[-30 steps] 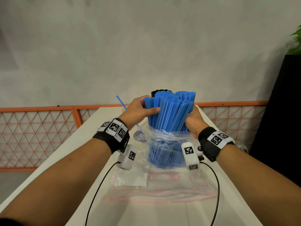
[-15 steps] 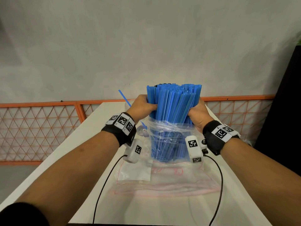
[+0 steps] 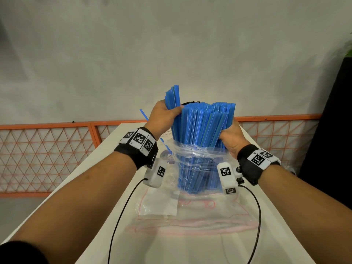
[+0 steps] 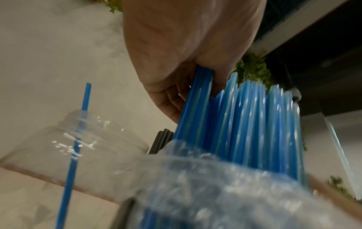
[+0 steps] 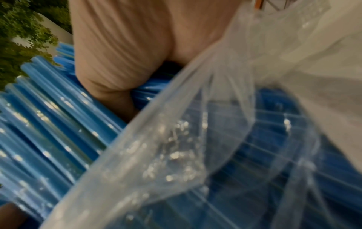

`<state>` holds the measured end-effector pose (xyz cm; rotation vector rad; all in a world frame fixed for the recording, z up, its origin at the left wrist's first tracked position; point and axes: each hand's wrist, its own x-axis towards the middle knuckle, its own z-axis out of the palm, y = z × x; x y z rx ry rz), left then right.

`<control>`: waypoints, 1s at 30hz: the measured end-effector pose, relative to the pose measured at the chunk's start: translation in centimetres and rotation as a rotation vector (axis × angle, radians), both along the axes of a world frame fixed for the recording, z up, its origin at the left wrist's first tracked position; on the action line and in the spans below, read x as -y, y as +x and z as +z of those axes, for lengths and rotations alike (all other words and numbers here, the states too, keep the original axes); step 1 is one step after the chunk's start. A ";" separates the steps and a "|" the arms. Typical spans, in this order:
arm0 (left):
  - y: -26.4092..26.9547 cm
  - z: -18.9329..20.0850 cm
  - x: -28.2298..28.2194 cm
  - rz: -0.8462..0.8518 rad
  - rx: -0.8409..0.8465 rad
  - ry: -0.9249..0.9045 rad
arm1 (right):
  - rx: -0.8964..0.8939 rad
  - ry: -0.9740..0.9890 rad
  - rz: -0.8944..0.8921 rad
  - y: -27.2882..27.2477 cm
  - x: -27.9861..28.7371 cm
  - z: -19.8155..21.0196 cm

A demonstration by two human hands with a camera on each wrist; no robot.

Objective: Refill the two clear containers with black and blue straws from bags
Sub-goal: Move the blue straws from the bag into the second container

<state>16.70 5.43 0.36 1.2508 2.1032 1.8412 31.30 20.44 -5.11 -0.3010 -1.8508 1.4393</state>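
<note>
Nearest: flat clear bag [image 3: 190, 212], thin glossy film with pink seal lines, lying on white table [image 3: 282, 235]; smooth matte top, long and narrow, running away from the wearer. Two black cables trailing over it from wrist units.

Next: second bag [image 3: 192, 155], crinkled clear plastic, mouth slumped round the lower half of blue straws [image 3: 202, 128]. Straws slim, straight, glossy tubes, packed upright in a dense bundle, tops uneven; lower ends inside the bag, base at table level.

Left hand [image 3: 162, 119]: fingers curled round a small tuft of blue straws standing higher than the rest, at the bundle's left edge; confirmed in left wrist view, straws pinched between palm and fingers [image 4: 170, 100].

Right hand [image 3: 228, 136]: fingers wrapped round the bundle's right side just above the bag mouth; fingertips hidden behind straws. Right wrist view blurred, palm pressed against straws, bag film in front.

Behind bundle: black straws [image 3: 190, 102], only the tips showing over the blue tops; in left wrist view, dark ribbed tubes beside a clear container [image 4: 78, 147], round jar with threaded neck, one single blue straw [image 3: 144, 116] leaning in it.

Far: orange metal lattice fence, grey mottled plaster wall, black panel at right with green foliage at its top.
</note>
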 end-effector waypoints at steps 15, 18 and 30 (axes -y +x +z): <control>1.6 6.5 2.6 -0.029 0.051 0.321 | 0.002 -0.003 -0.017 -0.1 0.1 0.1; 1.8 7.5 3.3 -0.029 0.064 0.403 | 0.003 0.002 -0.019 -0.1 0.1 0.1; 1.8 10.5 5.7 0.025 0.011 0.560 | -0.031 0.002 -0.007 0.0 0.8 0.6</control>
